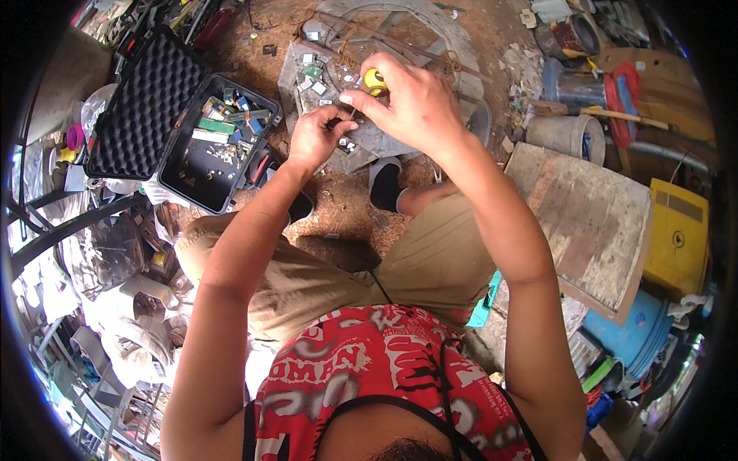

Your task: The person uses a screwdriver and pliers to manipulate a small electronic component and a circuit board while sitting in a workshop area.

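Note:
My right hand [423,107] is wrapped round a screwdriver [374,79] with a yellow handle, its thin shaft pointing down toward my left fingers. My left hand [311,140] is closed in a pinch beside the tip; the small dark piece between its fingers is too hidden to name. Both hands are over a grey slab [287,80] on the ground. Small green circuit boards [313,71] and pale chips lie scattered on it, beyond my left hand. To the left, an open black case [201,201] holds more circuit boards [217,125] and small loose parts.
The case's foam-lined lid [138,107] leans open at the left. On the right are a worn wooden board [584,223], a yellow container [680,238], a blue bucket [634,330] and a grey bucket [555,134]. My feet stand just short of the slab.

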The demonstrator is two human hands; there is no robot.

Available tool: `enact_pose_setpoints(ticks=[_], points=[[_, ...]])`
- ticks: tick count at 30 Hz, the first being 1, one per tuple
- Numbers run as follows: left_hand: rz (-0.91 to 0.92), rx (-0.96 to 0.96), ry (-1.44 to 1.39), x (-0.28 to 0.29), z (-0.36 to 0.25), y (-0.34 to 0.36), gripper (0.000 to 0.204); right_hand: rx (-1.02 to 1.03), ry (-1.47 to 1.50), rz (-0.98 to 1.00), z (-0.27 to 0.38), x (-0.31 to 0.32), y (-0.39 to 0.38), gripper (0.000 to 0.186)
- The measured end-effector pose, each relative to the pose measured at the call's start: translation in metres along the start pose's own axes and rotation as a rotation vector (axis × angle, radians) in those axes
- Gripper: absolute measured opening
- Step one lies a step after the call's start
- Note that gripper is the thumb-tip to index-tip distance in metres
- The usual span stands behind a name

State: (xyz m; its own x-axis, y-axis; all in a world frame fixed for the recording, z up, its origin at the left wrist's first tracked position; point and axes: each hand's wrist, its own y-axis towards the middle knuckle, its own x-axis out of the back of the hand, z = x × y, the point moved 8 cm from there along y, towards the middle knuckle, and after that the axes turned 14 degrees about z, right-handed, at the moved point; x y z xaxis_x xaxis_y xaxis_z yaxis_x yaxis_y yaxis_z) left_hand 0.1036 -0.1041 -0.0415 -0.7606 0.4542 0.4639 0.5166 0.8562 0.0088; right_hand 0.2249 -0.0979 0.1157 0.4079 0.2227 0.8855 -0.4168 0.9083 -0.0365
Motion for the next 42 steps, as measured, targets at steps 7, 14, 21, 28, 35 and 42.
enact_pose_setpoints(ticks=[7, 14, 21, 28, 35, 42], points=[[-0.01, -0.021, -0.044, -0.002, 0.009, 0.004, 0.023, 0.063, 0.034, -0.145, 0.011, 0.013, -0.006, 0.067], [0.052, 0.045, -0.048, -0.004, 0.01, 0.007, 0.027, -0.366, 0.135, -0.075, -0.099, 0.003, -0.061, 0.083], [0.022, 0.037, -0.063, -0.004, 0.01, 0.006, 0.026, -0.675, -0.183, 0.438, -0.147, -0.072, -0.106, 0.075], [0.044, 0.063, -0.057, -0.008, 0.015, 0.007, 0.025, -0.406, 0.33, 0.092, -0.093, 0.017, -0.087, 0.059], [0.029, 0.055, -0.049, -0.002, 0.013, 0.005, 0.026, 0.241, -0.109, -0.367, 0.038, 0.141, -0.069, 0.064], [0.025, 0.031, -0.048, -0.006, 0.011, 0.004, 0.025, 0.019, -0.11, -0.001, 0.015, 0.062, -0.069, 0.06]])
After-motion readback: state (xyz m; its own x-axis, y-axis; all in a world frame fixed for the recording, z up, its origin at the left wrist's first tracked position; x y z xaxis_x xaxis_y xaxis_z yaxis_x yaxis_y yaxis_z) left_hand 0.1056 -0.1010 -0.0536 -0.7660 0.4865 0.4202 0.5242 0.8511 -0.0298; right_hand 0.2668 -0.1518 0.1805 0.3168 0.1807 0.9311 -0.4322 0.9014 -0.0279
